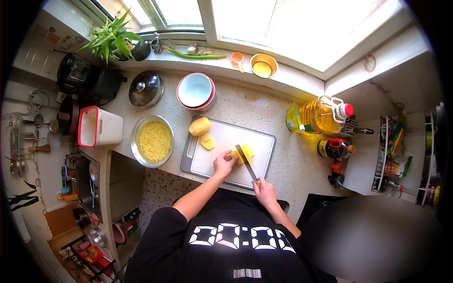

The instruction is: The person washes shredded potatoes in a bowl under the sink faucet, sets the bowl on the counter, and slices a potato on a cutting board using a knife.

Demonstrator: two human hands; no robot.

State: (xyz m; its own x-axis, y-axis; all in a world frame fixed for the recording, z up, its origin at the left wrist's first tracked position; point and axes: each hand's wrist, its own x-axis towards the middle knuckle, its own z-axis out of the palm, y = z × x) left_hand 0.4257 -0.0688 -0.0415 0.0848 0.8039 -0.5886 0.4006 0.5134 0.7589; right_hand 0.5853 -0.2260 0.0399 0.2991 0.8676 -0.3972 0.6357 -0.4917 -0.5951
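A knife (246, 161) is in my right hand (265, 190), its blade slanting up and left over a yellow potato piece (248, 151) on the cutting board (225, 170). My left hand (225, 163) grips the left side of that piece with bent fingers, close to the blade. Toward the board's upper left lie a peeled potato (199, 126) and a smaller cut piece (207, 141). Left of the board, a metal bowl (136, 141) holds thin yellow strips (154, 141).
Behind the board stand stacked bowls (195, 89) and a lidded pot (146, 89). An oil jug (322, 116) and a dark bottle (334, 148) are at the right. A white bin (107, 127) stands at the left. The windowsill holds a plant (111, 40) and a metal bowl (263, 65).
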